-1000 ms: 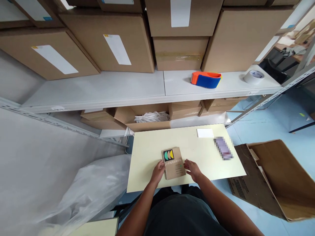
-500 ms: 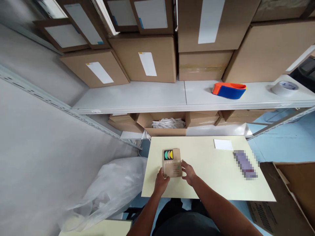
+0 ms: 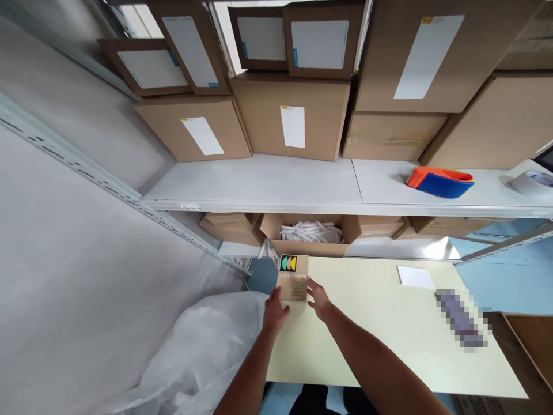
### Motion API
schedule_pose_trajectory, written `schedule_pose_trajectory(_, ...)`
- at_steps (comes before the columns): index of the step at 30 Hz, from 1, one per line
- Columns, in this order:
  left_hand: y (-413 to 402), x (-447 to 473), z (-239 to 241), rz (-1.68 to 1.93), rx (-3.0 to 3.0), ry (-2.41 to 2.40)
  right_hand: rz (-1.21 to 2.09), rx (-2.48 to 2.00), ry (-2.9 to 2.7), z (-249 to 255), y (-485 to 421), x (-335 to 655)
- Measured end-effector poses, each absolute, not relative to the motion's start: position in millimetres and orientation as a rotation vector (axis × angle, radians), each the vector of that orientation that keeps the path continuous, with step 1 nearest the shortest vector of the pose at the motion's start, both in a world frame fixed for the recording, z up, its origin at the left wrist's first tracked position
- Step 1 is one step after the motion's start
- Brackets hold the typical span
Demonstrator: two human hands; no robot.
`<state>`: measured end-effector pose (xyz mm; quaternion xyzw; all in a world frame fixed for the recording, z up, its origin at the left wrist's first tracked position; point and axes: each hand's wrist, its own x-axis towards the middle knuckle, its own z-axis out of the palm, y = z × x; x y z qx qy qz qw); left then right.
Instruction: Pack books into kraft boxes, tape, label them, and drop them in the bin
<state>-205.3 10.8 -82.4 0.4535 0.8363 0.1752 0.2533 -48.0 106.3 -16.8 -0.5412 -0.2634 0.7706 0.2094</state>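
Brown booklet point(image 3: 292, 279) shifted from mid-table to the far left corner of the table point(image 3: 389, 334), lower corners clamped by left hand point(image 3: 275, 312) and right hand point(image 3: 318, 300), fingers closed on it.

The one camera sits on my head and looks forward and down along my forearms to my left hand point(image 3: 275, 313) and right hand point(image 3: 318, 300), which have the brown book point(image 3: 293, 278) between them at the pale table's point(image 3: 389, 340) far left corner. It faces the shelf point(image 3: 259, 184) of cardboard boxes point(image 3: 291, 118) straight ahead and close by. The wide lens bends the edges.
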Motion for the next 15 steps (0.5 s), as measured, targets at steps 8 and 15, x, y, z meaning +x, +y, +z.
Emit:
schedule_pose_trajectory(8, 11, -198, -68, 0.359, 1.285, 2.304, 2.215, -1.542, -0.907, -9, 96, -33)
schedule_pose_trajectory(15, -4, -166, -66, 0.264, 1.664, 2.318, 2.217, -1.403, -1.266, 54, 145, 57)
